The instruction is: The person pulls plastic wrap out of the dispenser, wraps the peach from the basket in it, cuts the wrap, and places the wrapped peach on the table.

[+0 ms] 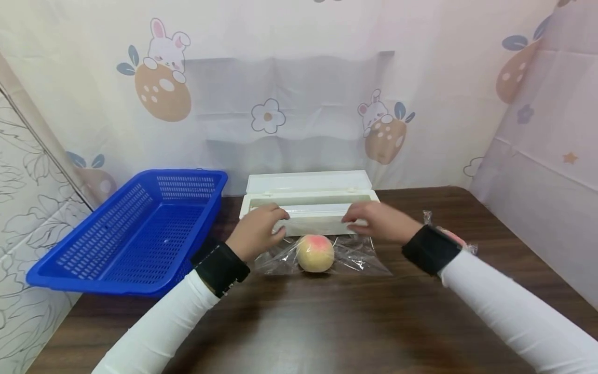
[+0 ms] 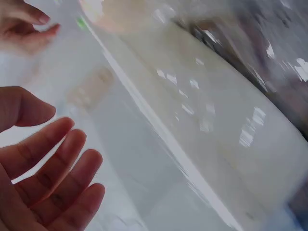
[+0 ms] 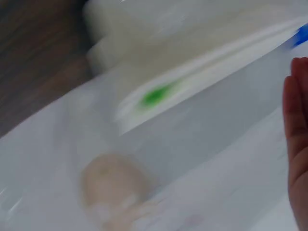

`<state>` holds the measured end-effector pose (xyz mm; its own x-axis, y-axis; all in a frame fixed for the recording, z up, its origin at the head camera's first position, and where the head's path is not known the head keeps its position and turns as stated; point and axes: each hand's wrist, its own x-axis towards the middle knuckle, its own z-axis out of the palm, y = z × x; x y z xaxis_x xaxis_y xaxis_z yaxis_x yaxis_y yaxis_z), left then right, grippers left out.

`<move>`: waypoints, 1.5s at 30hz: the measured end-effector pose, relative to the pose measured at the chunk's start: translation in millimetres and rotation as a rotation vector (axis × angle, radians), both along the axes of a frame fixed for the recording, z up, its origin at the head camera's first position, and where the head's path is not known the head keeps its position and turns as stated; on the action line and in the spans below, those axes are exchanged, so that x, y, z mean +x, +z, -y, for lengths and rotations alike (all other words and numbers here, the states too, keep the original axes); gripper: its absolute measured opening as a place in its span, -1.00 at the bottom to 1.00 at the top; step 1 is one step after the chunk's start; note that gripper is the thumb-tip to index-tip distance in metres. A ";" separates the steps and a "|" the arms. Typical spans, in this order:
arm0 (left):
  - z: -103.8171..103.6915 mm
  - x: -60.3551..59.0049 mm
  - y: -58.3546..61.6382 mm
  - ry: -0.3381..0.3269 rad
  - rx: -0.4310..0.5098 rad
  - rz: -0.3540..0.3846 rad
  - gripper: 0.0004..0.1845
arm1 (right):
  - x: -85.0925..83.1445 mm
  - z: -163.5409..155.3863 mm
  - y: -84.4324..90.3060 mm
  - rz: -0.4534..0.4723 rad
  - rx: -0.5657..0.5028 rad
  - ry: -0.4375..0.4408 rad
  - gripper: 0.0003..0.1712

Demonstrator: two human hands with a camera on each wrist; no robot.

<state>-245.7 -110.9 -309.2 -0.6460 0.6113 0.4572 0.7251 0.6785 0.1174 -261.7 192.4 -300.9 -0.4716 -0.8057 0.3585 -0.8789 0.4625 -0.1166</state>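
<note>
A pink-and-yellow peach (image 1: pixel 315 253) sits on the table in front of a white cling film dispenser box (image 1: pixel 306 226), whose lid is raised. Clear cling film (image 1: pixel 357 259) lies over the peach and spreads to both sides. My left hand (image 1: pixel 260 231) hovers at the box's front left, fingers loosely bent; in the left wrist view a gap shows between thumb and fingertips (image 2: pixel 94 161). Over the box's front right is my right hand (image 1: pixel 380 221), its fingers relaxed. Nothing shows in either hand. The right wrist view is blurred and catches only part of that hand (image 3: pixel 298 134).
A blue plastic basket (image 1: pixel 187 270) stands on the left of the dark wooden table (image 1: pixel 299 327). Beyond my right wrist lies a pinkish item wrapped in film (image 1: pixel 453 236), partly hidden by the wristband. A patterned curtain (image 1: pixel 299 78) hangs behind the table.
</note>
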 end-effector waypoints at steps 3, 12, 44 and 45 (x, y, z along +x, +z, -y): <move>-14.0 13.6 -0.4 -0.082 -0.043 -0.008 -0.79 | 24.4 29.0 -7.7 0.026 0.006 -0.015 -0.82; -39.5 27.3 -21.7 -0.108 -0.183 -0.026 -0.58 | 53.9 67.0 -35.7 -0.172 -0.016 -0.188 -0.69; -64.2 3.7 -58.9 0.086 -0.150 0.010 -0.18 | 34.6 87.1 -59.8 -0.217 0.194 -0.426 -0.13; -64.2 3.4 -59.2 0.083 -0.149 0.005 -0.19 | 34.5 87.6 -59.2 -0.228 0.207 -0.427 -0.15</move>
<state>-242.3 -46.6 -368.4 -0.6989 0.6167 0.3623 0.6659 0.7459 0.0148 -227.2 104.8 -360.1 -0.7019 -0.6238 0.3439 -0.5998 0.7780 0.1870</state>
